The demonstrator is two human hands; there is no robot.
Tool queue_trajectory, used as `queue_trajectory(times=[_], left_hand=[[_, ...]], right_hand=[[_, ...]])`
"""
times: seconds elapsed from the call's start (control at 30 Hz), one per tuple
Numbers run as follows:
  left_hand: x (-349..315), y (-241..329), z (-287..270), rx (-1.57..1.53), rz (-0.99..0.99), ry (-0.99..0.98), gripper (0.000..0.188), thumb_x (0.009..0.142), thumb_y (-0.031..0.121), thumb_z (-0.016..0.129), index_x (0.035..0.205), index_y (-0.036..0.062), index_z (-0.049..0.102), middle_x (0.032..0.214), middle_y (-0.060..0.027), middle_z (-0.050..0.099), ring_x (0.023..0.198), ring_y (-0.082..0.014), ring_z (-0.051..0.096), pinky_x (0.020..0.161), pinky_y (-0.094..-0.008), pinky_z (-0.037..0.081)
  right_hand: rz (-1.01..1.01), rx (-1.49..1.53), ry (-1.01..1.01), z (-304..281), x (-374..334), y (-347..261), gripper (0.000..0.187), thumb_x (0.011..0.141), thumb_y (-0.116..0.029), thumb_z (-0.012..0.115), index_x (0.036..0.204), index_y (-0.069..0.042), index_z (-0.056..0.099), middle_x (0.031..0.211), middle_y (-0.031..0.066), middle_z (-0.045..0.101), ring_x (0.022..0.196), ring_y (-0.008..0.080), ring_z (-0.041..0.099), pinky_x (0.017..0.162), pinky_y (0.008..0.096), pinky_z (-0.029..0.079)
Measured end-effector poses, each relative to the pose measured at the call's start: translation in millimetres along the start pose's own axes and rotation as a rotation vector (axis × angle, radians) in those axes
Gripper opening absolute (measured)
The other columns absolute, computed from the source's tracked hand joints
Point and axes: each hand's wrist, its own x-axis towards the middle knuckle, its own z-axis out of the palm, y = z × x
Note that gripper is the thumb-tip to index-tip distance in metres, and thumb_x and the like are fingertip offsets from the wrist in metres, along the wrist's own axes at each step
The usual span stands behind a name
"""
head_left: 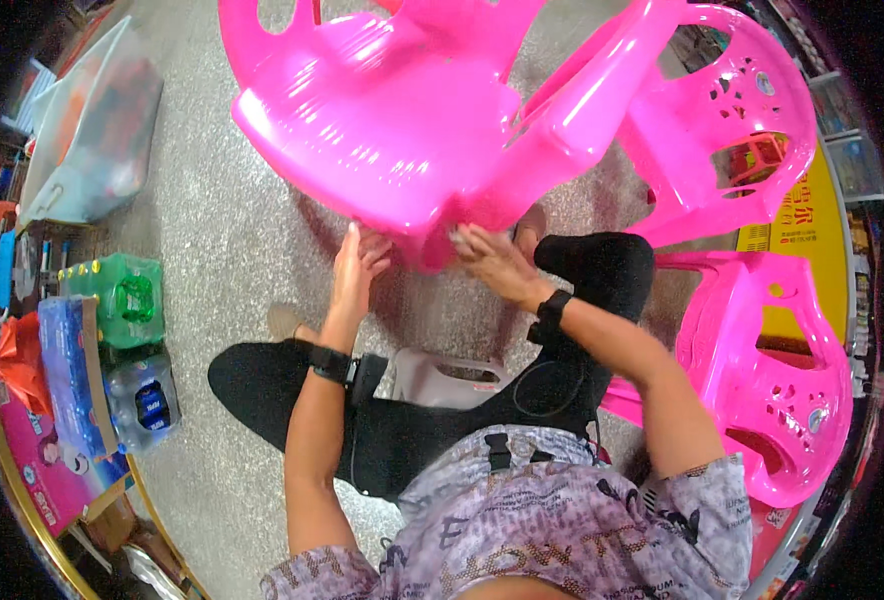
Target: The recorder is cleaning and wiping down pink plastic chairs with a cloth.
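Observation:
A glossy pink plastic armchair (pixel 392 110) stands right in front of me, its seat facing up and its front edge toward me. My left hand (pixel 359 268) is at the near rim of the seat, thumb raised and fingers apart, holding nothing. Across the chair's near corner, my right hand (pixel 497 265) reaches in with its fingers stretched toward the leg. Its fingertips lie at or against the pink plastic; firm contact cannot be made out. Both wrists wear black bands. Between my bent knees shows a pale grey plastic piece (pixel 442 380) with a slot-like opening.
More pink chairs (pixel 792 400) stand at my right, with another pink chair (pixel 752 90) beyond. A translucent bin (pixel 97 130) is at the far left. Green bottles in wrap (pixel 127 300), clear bottles (pixel 144 400) and a blue package (pixel 74 365) line the left side. Shelves edge both sides.

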Motion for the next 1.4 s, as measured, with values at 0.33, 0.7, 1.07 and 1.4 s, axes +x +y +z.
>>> queue_trajectory(times=[0.33,0.7,1.07,1.4], left_hand=[[5,-2,-22,0.044,0.099,0.021,0.049,0.092,0.045,0.041,0.119,0.0037,0.042,0.112,-0.013,0.052,0.098,-0.0252,0.056,0.076,-0.0356,0.045],[-58,75,37,0.506,0.364,0.0,0.041,0.094,0.035,0.04,0.123,0.0062,0.043,0.108,-0.01,0.055,0.095,-0.018,0.057,0.079,-0.0315,0.045],[-29,134,228,0.956,0.966,-0.097,0.045,0.095,0.035,0.037,0.118,-0.0023,0.046,0.115,-0.0194,0.05,0.107,-0.0307,0.047,0.091,-0.0406,0.036],[-9,98,263,1.436,1.322,0.278,0.07,0.086,0.046,0.05,0.133,-0.0009,0.029,0.13,-0.0253,0.036,0.116,-0.0396,0.039,0.093,-0.0482,0.032]], right_hand=[[-0.097,-1.852,0.164,133,-59,-130,0.032,0.07,-0.007,0.057,0.102,-0.011,0.054,0.102,0.0107,0.051,0.101,0.0312,0.046,0.089,0.0394,0.036],[-0.97,-1.405,0.706,179,-22,-243,0.037,0.069,0.003,0.056,0.105,-0.006,0.055,0.103,0.0107,0.054,0.103,0.0276,0.048,0.092,0.0355,0.036],[-0.746,-1.621,0.354,137,37,-190,0.036,0.074,-0.018,0.064,0.109,-0.012,0.056,0.124,0.0148,0.046,0.116,0.0375,0.04,0.102,0.0488,0.025],[-0.709,-1.606,0.597,76,81,-266,0.04,0.076,-0.011,0.062,0.116,-0.015,0.055,0.138,0.0164,0.035,0.127,0.0374,0.029,0.109,0.0483,0.013]])
